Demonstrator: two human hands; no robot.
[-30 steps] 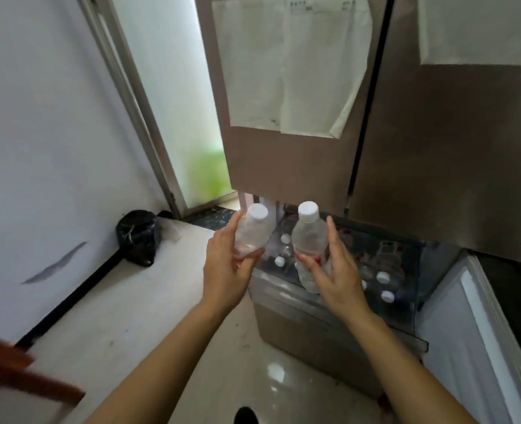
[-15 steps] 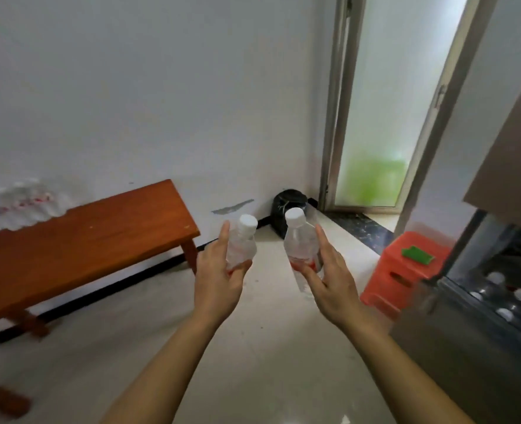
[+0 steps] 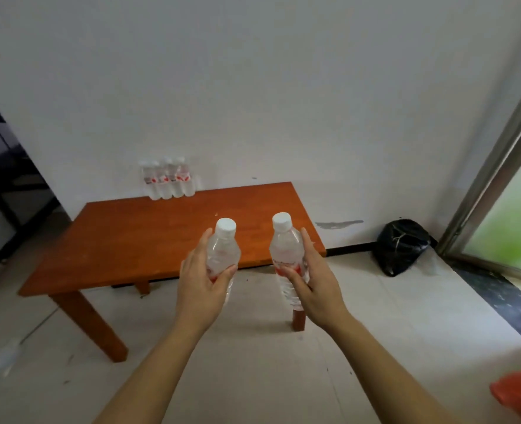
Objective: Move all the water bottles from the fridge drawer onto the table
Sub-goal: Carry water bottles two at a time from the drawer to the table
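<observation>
I hold two clear water bottles with white caps and red labels upright in front of me. My left hand (image 3: 202, 283) grips the left bottle (image 3: 224, 249) around its middle. My right hand (image 3: 314, 281) grips the right bottle (image 3: 285, 247) the same way. Both bottles are in the air, in front of the near edge of a low orange-brown wooden table (image 3: 149, 237). At the table's back edge, against the white wall, stands a row of several more bottles (image 3: 169, 179). The fridge and its drawer are out of view.
A black plastic bag (image 3: 401, 244) lies on the floor by the wall, right of the table. A frosted glass door with a metal frame (image 3: 494, 175) is at the right. An orange stool (image 3: 520, 396) shows at the bottom right corner. A dark doorway (image 3: 5, 175) opens at the left.
My view has swung left from the fridge drawer to face the table. Both hands kept their bottles throughout, and the table is now straight ahead and closer.
</observation>
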